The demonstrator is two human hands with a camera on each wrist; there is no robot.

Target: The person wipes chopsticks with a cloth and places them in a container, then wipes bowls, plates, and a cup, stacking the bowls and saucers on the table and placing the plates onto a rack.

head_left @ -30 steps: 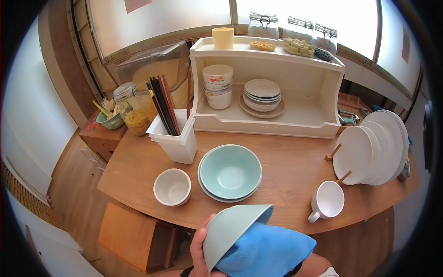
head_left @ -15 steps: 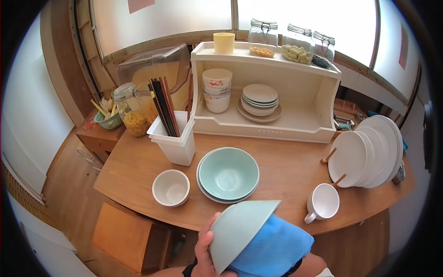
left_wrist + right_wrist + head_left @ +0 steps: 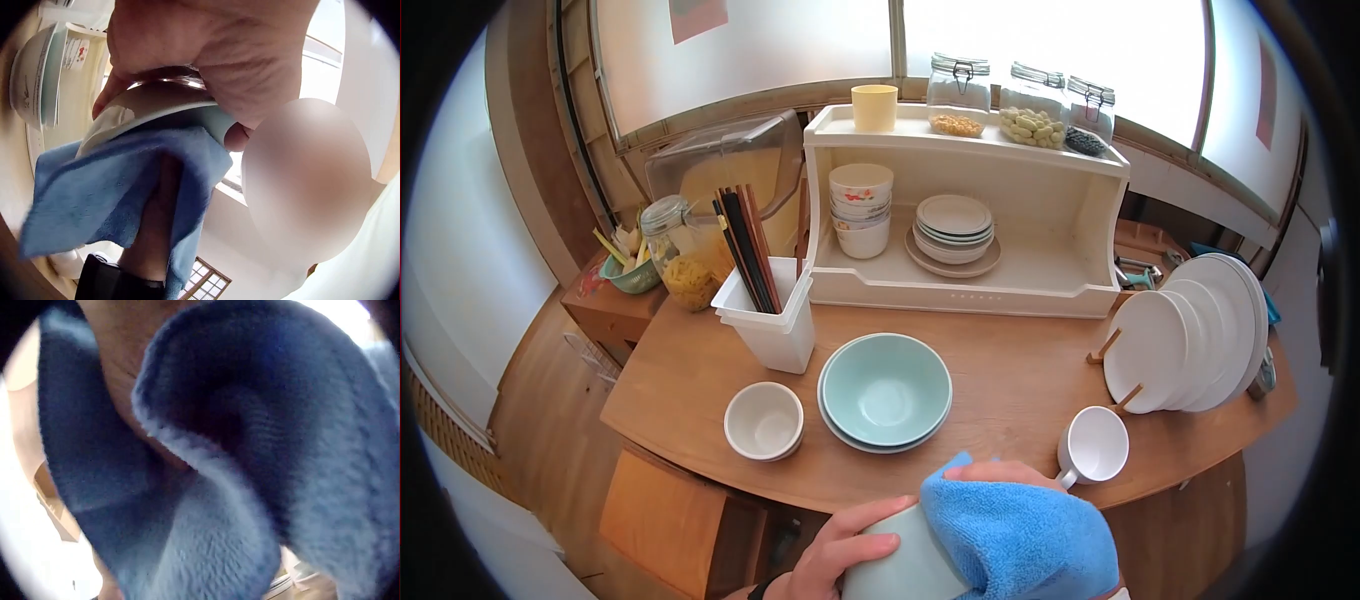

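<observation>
At the table's front edge my left hand [image 3: 835, 550] grips a pale green bowl [image 3: 900, 560], its fingers spread over the outside and its thumb by the rim in the left wrist view. My right hand [image 3: 1005, 473] holds a blue cloth [image 3: 1035, 535] against the bowl; most of that hand is hidden in the folds. In the right wrist view the cloth [image 3: 219, 531] fills most of the picture. Just beyond, a stack of light green bowls [image 3: 887, 390] stands on the table, with small white bowls [image 3: 764, 420] to its left.
A white mug [image 3: 1095, 445] stands right of the hands, before white plates [image 3: 1150, 350] in a rack. Behind are a white container [image 3: 770, 335] of chopsticks and a cream shelf [image 3: 960, 300] with bowls and plates. Glass jars [image 3: 1032, 105] stand on top.
The bowl has tipped and moved lower. The cloth, before tucked inside the bowl, now wraps over its rim and outside, and the right hand shows at the cloth's top edge.
</observation>
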